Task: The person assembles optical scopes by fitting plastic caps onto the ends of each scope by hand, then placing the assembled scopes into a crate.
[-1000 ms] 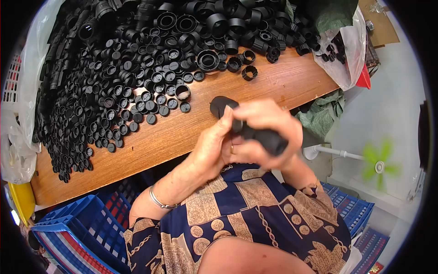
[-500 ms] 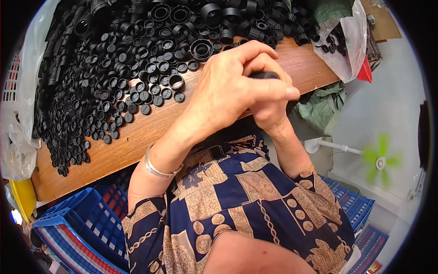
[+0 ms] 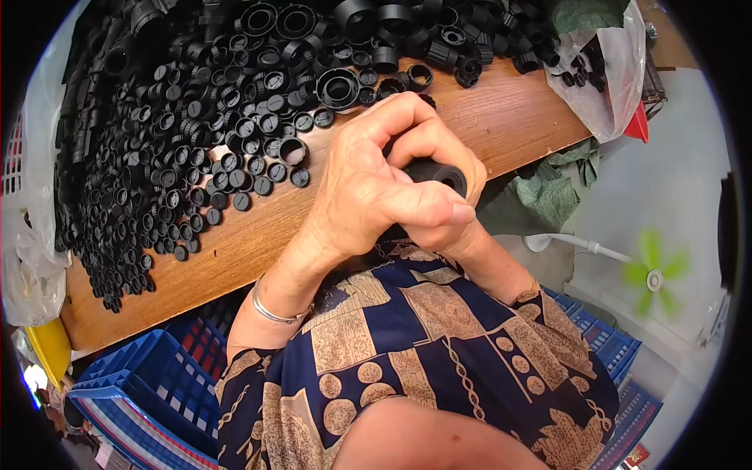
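My left hand (image 3: 368,176) is wrapped round a black cylindrical part (image 3: 439,174), whose round, hollow end faces up and to the right between the fingers. Behind and below it, my right hand (image 3: 450,235) closes on the same part; most of its fingers are hidden by the left one. Both hands are held over the front edge of the wooden table (image 3: 258,243). Just left of them, small round black caps (image 3: 241,201) and a wider black ring (image 3: 293,151) lie on the wood.
A heap of black rings, caps and tubes (image 3: 196,102) covers the table's back and left. Clear plastic bags (image 3: 615,86) hang at both sides. Blue crates (image 3: 149,376) stand below the table, and a green-bladed fan (image 3: 655,280) is at right.
The black part was tilted across both hands; now both hands are wrapped round it with its hollow end showing. Since the middle frame, the hands have shifted left and slightly down.
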`<state>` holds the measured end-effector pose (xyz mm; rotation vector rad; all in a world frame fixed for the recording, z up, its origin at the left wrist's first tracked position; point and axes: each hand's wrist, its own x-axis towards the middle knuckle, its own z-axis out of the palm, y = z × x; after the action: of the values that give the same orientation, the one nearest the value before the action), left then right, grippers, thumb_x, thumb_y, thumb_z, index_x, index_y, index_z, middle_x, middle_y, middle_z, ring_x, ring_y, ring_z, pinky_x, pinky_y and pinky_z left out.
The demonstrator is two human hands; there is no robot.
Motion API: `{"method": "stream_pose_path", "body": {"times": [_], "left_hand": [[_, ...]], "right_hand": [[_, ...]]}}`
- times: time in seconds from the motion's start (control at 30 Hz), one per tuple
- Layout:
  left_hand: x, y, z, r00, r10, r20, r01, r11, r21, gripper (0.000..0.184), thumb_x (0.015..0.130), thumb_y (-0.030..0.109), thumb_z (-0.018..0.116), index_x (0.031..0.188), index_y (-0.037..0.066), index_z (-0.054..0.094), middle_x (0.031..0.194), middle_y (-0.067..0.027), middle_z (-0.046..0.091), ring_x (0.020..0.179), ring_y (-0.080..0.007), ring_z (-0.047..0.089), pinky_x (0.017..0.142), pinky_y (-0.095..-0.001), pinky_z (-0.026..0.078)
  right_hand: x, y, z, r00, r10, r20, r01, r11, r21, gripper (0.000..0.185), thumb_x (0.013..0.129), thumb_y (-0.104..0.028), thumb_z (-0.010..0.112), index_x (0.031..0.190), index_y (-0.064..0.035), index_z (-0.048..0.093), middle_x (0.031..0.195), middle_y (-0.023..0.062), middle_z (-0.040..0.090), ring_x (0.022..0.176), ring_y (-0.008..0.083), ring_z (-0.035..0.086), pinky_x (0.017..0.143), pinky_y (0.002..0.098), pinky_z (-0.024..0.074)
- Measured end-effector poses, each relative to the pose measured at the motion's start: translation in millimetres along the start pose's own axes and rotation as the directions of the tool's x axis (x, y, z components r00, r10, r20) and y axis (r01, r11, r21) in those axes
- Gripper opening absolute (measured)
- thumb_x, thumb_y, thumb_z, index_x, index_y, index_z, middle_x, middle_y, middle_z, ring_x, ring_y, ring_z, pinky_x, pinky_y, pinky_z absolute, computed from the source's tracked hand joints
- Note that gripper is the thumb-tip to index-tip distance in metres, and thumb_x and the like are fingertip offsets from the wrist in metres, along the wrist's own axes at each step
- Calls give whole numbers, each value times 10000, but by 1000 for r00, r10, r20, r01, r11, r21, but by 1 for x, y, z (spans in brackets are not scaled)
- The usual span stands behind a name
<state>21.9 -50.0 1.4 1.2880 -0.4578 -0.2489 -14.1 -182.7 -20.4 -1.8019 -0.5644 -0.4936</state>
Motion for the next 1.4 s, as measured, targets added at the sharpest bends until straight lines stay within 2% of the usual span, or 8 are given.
{"method": "stream_pose_path", "body": {"times": [0.17,0.37,0.4,0.77,0.83,0.97,1.1,1.4], "left_hand": [[-4,5,0,982,-188,-32,182,974,-133,416,714,263,824,994,-3,672,946,-35,683,881,-112,617,813,-267,502],[-36,7,-40,963,75,-260,-138,963,-231,392,937,228,658,1219,-44,634,1093,-123,709,1042,-156,647,928,-283,496],[-43,6,-48,967,101,-232,-132,984,-122,589,1030,434,472,1245,-108,553,1205,-243,650,1142,-305,642,1047,-422,470],[-71,-3,-37,933,39,-357,-104,981,-165,367,1015,300,588,1093,-52,653,1005,-134,710,968,-200,682,927,-321,513],[-74,-7,-41,944,49,-325,-81,993,-88,432,1036,328,536,1135,-86,608,1068,-191,694,996,-265,696,951,-380,533],[-78,2,-28,918,1,-397,-35,996,-80,193,935,137,702,1060,-9,680,1011,-66,683,942,-142,650,908,-279,492],[-78,-4,-18,957,-63,-282,79,996,43,563,740,119,865,1240,15,628,1132,-53,631,1026,-142,607,919,-277,488],[-80,5,-20,912,-375,-168,353,924,-150,517,668,95,879,1128,-30,678,889,-38,690,758,-94,643,716,-228,520]], "right_hand": [[19,0,-14,966,230,117,-250,946,206,181,772,-104,761,848,-27,616,846,49,641,740,114,580,679,247,470],[22,-19,-17,986,166,21,-166,954,250,65,873,-8,628,887,12,568,928,179,710,828,187,675,792,324,549],[17,-7,-7,981,193,27,-192,936,296,68,878,-19,646,880,18,588,920,162,715,838,172,678,795,311,548],[17,-4,-11,1000,-13,-23,20,939,343,66,868,27,630,893,22,569,937,208,710,832,208,688,811,359,565],[15,4,-5,978,207,28,-206,938,279,56,874,18,634,881,12,579,930,186,724,854,187,691,812,337,561],[23,18,-16,909,390,148,-380,628,679,158,951,-156,626,950,-5,578,940,206,720,847,223,696,809,380,582],[23,11,-5,901,338,271,-372,283,884,476,963,-456,643,1131,-23,540,1070,254,684,924,277,697,833,422,598],[33,-3,-4,908,383,168,-372,557,742,476,1053,-460,442,1042,-1,564,1033,240,690,937,275,704,839,386,592]]}}
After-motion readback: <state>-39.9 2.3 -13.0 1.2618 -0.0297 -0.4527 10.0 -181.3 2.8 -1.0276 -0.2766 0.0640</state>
